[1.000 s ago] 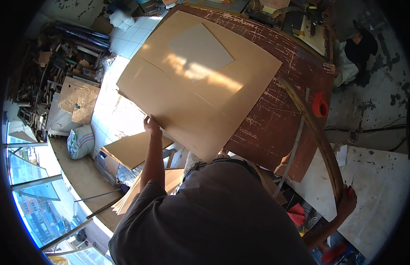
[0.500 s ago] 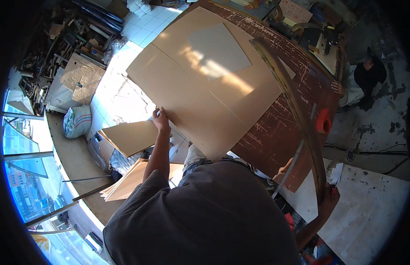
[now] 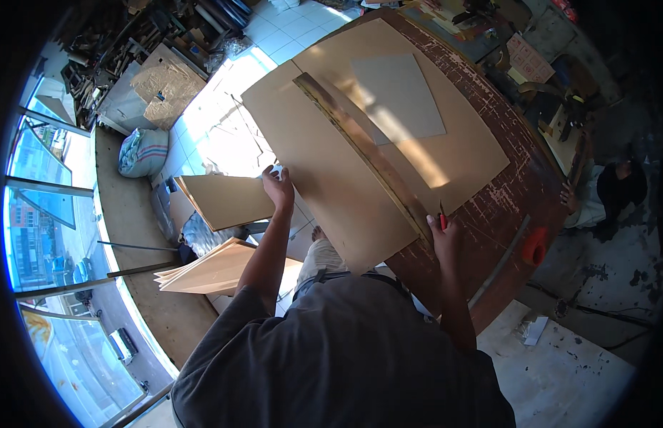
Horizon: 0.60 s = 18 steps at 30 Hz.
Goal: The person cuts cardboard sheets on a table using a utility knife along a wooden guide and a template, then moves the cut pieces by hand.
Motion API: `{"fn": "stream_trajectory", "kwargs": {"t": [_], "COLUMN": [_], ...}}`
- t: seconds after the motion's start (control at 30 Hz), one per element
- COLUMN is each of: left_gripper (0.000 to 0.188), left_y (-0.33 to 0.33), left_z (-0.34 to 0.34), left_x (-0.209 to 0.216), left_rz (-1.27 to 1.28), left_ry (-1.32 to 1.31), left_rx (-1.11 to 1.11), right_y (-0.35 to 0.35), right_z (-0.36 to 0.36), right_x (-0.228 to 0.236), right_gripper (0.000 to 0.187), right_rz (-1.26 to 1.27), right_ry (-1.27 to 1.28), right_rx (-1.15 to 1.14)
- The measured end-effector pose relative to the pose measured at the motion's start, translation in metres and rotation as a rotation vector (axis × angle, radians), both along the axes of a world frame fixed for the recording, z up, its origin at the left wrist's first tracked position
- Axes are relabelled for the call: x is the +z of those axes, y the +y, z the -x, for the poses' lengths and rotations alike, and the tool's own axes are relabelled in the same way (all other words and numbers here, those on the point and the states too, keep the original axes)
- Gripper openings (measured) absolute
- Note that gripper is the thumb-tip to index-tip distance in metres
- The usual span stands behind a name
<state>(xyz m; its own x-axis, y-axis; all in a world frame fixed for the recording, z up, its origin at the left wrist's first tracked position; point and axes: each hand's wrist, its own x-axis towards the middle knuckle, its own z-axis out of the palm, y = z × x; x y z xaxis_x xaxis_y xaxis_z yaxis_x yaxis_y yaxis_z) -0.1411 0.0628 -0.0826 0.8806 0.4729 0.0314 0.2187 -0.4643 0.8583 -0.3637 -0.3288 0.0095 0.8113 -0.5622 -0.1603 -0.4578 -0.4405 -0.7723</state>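
Observation:
A large tan cardboard sheet lies on the dark red table. My left hand is closed on its left edge, fingers curled. Across the sheet runs a long, worn wooden straightedge, slanting from the upper left toward my right hand. That hand is closed round a small red-handled knife, its dark tip pointing away from me, and sits against the near end of the straightedge. Beyond the straightedge, a smaller grey board rests on the sheet.
Scratched dark red tabletop shows at the right, with an orange-red tape roll and a thin metal strip. Folded tan sheets stand at my lower left. Another person's hand is at the table's far right edge.
My right hand has brought the straightedge from the right side onto the cardboard sheet. The red-handled knife now shows in that hand. My left hand stays at the sheet's edge.

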Motion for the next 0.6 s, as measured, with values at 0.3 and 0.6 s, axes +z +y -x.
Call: {"fn": "stream_trajectory", "kwargs": {"t": [0.3,0.6], "left_gripper": [0.074,0.094], "left_y": [-0.086,-0.121], "left_z": [-0.039,-0.057], "left_x": [0.044,0.012], "left_rz": [-0.338,-0.458], "left_ry": [-0.185,-0.01], "left_rx": [-0.605,-0.662], "right_y": [0.05,0.055], "right_z": [-0.061,-0.052], "right_x": [-0.027,-0.023], "right_gripper": [0.051,0.04], "right_rz": [0.135,0.198], "right_ry": [0.21,0.159], "right_rx": [0.157,0.283]}}
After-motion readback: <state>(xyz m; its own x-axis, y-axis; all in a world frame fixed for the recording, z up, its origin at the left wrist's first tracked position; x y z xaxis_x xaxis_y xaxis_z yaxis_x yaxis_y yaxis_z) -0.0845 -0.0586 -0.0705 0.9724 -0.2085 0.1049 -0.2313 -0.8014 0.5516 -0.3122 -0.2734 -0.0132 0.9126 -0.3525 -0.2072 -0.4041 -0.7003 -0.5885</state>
